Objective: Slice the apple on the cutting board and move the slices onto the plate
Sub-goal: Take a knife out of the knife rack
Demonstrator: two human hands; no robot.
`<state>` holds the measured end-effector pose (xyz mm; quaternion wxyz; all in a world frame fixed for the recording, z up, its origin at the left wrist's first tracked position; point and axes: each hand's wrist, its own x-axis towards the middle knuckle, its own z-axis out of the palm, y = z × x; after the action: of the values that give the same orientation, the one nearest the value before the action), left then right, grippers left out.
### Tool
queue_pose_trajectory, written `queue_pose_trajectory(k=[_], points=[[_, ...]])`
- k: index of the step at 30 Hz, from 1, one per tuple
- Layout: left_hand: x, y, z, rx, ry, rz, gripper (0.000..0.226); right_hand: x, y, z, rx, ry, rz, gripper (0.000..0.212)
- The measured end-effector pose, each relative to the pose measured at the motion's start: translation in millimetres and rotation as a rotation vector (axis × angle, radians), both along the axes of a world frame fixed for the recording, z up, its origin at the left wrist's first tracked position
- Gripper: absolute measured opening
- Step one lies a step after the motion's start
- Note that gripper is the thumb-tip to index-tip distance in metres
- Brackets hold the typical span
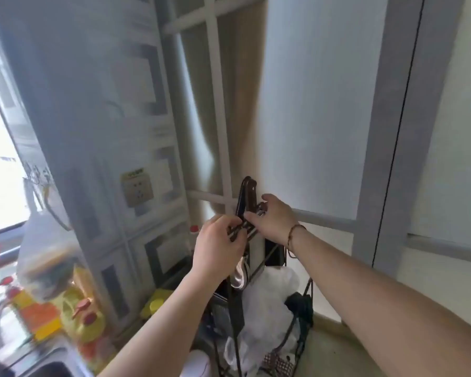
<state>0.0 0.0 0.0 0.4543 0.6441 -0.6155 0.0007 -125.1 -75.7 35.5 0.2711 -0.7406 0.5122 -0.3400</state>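
Note:
A dark brown knife handle [247, 193] stands up out of a black wire knife rack [239, 270] against the wall. My left hand [218, 247] grips the rack's top bars just left of and below that handle. My right hand [273, 219] is at the rack's top on the right, thumb and fingers curled round a second short dark handle [261, 207] beside the tall one. The blades are hidden inside the rack. The picture is blurred. No apple, cutting board or plate is in view.
A white plastic bag [267, 317] fills a wire basket below the rack. Yellow oil bottles [87, 322] with red caps stand at the lower left by a sink corner [52, 370]. A wall socket [137, 190] sits on the tiled wall; a window is at the far left.

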Motion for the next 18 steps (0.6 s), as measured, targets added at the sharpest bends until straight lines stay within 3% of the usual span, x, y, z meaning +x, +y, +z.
queue_pose_trajectory(k=[6, 11, 16, 18], points=[[1, -20, 2, 0.026, -0.004, -0.014, 0.019, 21, -28, -5, -0.064, -0.011, -0.066, 0.038], [2, -30, 6, 0.019, 0.025, 0.009, 0.020, 21, -41, -5, -0.129, -0.056, -0.098, 0.031], [-11, -31, 23, -0.045, 0.010, -0.016, 0.021, -2, -27, 43, -0.301, -0.243, -0.081, 0.023], [-19, -29, 29, -0.166, 0.053, -0.041, 0.015, -16, -15, 73, -0.413, -0.340, -0.085, 0.020]])
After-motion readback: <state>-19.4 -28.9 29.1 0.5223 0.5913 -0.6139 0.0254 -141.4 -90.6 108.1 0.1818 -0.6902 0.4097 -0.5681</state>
